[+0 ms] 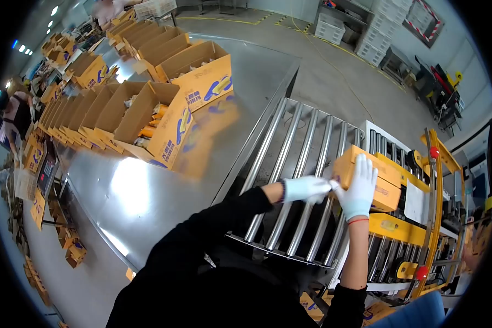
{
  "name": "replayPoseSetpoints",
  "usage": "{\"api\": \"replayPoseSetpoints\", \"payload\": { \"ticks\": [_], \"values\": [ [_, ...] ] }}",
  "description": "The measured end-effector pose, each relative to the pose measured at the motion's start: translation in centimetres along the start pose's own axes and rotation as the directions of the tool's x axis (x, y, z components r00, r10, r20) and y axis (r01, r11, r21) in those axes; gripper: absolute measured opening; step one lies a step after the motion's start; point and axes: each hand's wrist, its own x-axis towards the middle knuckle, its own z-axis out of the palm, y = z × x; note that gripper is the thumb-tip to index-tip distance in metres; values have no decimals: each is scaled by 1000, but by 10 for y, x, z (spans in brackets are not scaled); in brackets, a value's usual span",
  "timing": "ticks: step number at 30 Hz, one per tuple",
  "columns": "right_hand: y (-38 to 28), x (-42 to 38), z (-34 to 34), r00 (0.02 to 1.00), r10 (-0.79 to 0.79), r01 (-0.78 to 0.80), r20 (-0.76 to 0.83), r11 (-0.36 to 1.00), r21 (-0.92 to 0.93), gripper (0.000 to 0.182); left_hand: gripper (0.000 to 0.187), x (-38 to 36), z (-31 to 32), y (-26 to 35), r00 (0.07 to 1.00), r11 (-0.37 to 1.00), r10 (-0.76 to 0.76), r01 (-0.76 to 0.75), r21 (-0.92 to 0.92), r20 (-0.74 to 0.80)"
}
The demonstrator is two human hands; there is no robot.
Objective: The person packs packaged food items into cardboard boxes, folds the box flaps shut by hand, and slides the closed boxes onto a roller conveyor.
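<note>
Right hand [359, 188] flat, fingers together on closed box [385, 180] | left hand [306, 188] fingers pinched at box edge | roller conveyor [290, 164]

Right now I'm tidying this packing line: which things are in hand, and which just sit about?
In hand:
closed yellow carton
left hand
right hand
roller conveyor

Sitting about:
open cartons
steel table
white crates

A closed yellow cardboard box [373, 177] lies flat at the right end of the steel rollers [290, 164]. Its near side faces the hands.
</note>
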Motion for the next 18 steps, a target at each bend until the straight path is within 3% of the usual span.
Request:
{"api": "replayPoseSetpoints", "payload": {
  "ticks": [1, 2, 3, 4, 5, 6, 7, 8, 9, 10, 11, 13, 14, 15, 16, 17, 18],
  "values": [
    [12, -5, 8, 996, -5, 8, -88, 1000, 27, 93, 55, -33, -1, 1, 999, 1000, 3, -2, -23, 46],
    [21, -10, 10, 994, 0, 0, -111, 1000, 2, 88, 54, -61, -12, -9, 944, 810, 326, -247, 531, -58],
    [27, -15, 12, 991, 10, -13, -132, 1000, -20, 83, 48, -88, -25, -20, 837, 588, 511, -174, 790, -196],
    [33, -17, 15, 991, 13, -14, -131, 1000, -5, 83, 46, -134, -34, 26, 857, 546, 271, 237, 804, -437],
    [38, -20, 18, 985, 53, -58, -165, 998, -23, 76, 44, -172, -53, 22, 604, 351, 660, 278, 894, -447],
    [42, -23, 20, 976, 91, -101, -200, 994, -42, 70, 46, -212, -69, 26, 406, 354, 783, 331, 875, -471],
    [44, -24, 20, 975, 88, -96, -202, 995, -34, 70, 51, -246, -84, 29, 285, 438, 698, 555, 707, -657],
    [46, -23, 20, 979, 118, -131, -164, 989, -67, 59, 48, -279, -101, 22, 112, 356, 832, 644, 677, -544],
    [49, -23, 20, 981, 150, -163, -126, 981, -104, 49, 51, -313, -120, 14, 114, 274, 807, 796, 539, -579],
    [53, -24, 24, 966, 146, -166, -213, 983, -78, 31, 40, -339, -135, -2, 181, 144, 664, 921, 362, -726],
    [44, -21, 16, 966, 140, -160, -216, 984, -76, 31, 30, -346, -133, 2, 173, 227, 347, 938, 261, -922],
    [24, -13, -4, 962, 274, -268, -22, 954, 137, 28, 29, -336, -132, 0, 212, 243, 453, 905, 349, -866],
    [23, -17, 27, 972, 153, -22, -178, 815, 578, 34, 30, -322, -129, 3, 259, 260, 482, 870, 419, -837],
    [-9, -16, 23, 989, 138, -32, -51, 539, 841, 37, 33, -304, -118, 13, 306, 276, 509, 828, 489, -805],
    [-42, -18, 13, 999, 7, -45, 47, 449, 892, 36, 32, -283, -105, 24, 350, 331, 460, 786, 523, -816],
    [-79, -21, -14, 992, -111, 10, 54, 502, 865, 35, 33, -270, -95, 34, 400, 384, 412, 738, 554, -819],
    [-101, -22, -22, 960, -277, 188, -42, 524, 831, 41, 33, -268, -91, 37, 410, 385, 409, 733, 561, -815]
  ]
}}
